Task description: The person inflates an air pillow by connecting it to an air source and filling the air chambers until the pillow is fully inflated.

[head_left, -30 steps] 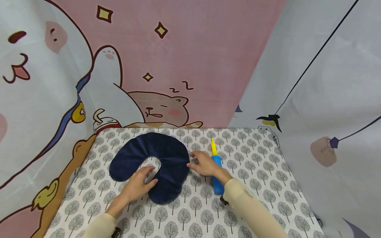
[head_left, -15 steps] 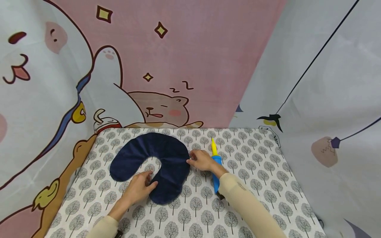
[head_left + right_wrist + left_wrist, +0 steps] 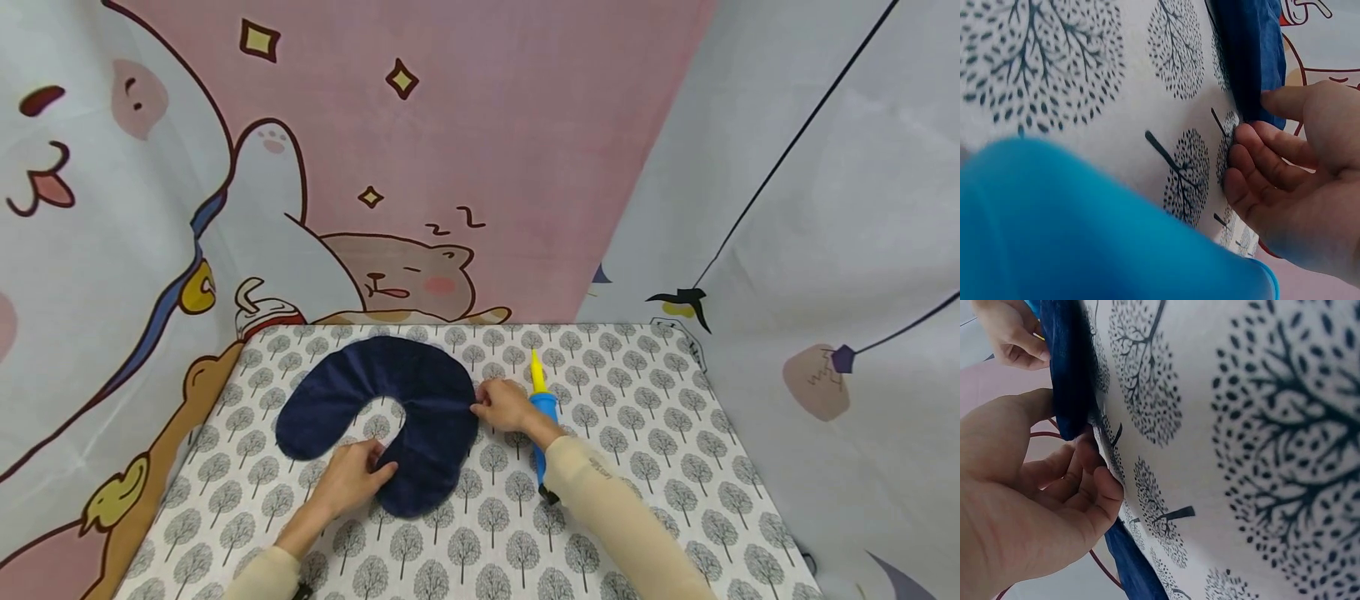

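Note:
A flat, navy U-shaped neck pillow [image 3: 420, 375] lies on the tree-print cloth with its opening toward the lower left. My left hand [image 3: 348, 479] pinches the inner edge of its right arm; in the left wrist view the thumb is above the navy fabric [image 3: 1072, 362] and the fingers curl in underneath. At the outer right edge, my right hand [image 3: 506, 406] holds the border between thumb and fingers. The right wrist view puts that thumb on top of the fabric [image 3: 1254, 62], with fingertips low against the cloth.
Just right of the pillow lies a blue hand pump [image 3: 544, 407] with a yellow nozzle [image 3: 537, 372], partly hidden under my right forearm. The tree-print cloth [image 3: 637, 517] covers the table. Printed cartoon curtains [image 3: 540, 167] stand behind and to both sides.
Both hands have closed from spread fingers onto the pillow's edges. My right forearm has shifted slightly left, over the pump. The pillow has barely moved.

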{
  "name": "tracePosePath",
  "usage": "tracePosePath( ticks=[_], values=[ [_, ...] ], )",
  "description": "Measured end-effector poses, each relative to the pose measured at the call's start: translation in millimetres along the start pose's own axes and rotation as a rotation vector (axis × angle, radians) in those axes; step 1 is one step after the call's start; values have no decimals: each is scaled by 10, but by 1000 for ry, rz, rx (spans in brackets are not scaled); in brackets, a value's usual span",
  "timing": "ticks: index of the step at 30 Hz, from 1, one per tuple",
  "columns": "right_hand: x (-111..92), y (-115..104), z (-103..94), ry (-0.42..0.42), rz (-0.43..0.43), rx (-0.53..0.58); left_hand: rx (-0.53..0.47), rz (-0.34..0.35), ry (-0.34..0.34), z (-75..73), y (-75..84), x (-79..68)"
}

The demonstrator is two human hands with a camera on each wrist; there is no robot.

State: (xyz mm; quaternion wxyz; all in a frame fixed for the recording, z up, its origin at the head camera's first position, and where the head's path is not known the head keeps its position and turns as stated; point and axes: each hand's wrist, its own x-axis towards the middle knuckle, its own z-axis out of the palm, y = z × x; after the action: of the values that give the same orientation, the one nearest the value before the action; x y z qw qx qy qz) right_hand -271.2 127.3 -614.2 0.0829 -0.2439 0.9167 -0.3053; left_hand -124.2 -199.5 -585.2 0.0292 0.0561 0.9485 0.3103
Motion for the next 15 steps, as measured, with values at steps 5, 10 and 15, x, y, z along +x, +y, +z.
tracePosePath(
  ticks=[5,10,15],
  values=[
    [202,395,297,42,-21,-63,-3,9,7,0,12,-19],
    [245,425,342,36,40,-52,-2,11,11,5,20,-18],
    [239,329,318,49,56,-64,8,-13,0,7,1,-18]
  ],
)
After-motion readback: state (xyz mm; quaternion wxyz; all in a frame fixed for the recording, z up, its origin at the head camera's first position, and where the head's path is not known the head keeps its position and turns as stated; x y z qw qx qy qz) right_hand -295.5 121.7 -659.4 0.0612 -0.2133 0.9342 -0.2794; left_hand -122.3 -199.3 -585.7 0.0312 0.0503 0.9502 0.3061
